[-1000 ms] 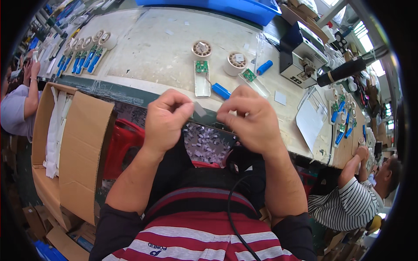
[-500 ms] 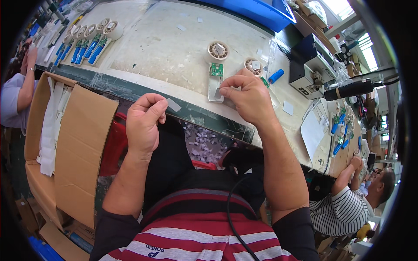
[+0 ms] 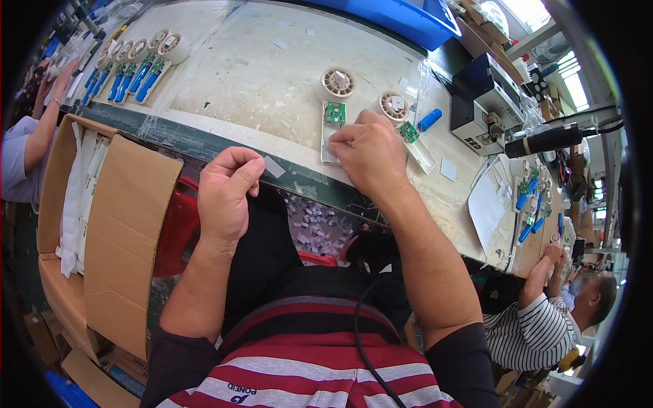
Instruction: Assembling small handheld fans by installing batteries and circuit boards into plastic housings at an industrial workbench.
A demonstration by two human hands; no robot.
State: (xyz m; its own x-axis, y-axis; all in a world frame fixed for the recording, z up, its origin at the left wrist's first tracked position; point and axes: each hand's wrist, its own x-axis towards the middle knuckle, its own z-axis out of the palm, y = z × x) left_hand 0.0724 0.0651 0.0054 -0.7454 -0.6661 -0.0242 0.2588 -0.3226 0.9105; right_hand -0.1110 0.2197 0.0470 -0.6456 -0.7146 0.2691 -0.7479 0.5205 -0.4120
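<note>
Worktable edge borders bare space; left hand pinches strip, right hand's hold unclear.

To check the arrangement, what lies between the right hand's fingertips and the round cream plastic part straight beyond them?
In the head view, a green rectangular circuit board lies there.

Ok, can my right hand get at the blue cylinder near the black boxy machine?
Probably yes: your right hand is over the bench, and nothing covers the blue cylinder. A green circuit board sits between them, but looks low enough to reach over.
</note>
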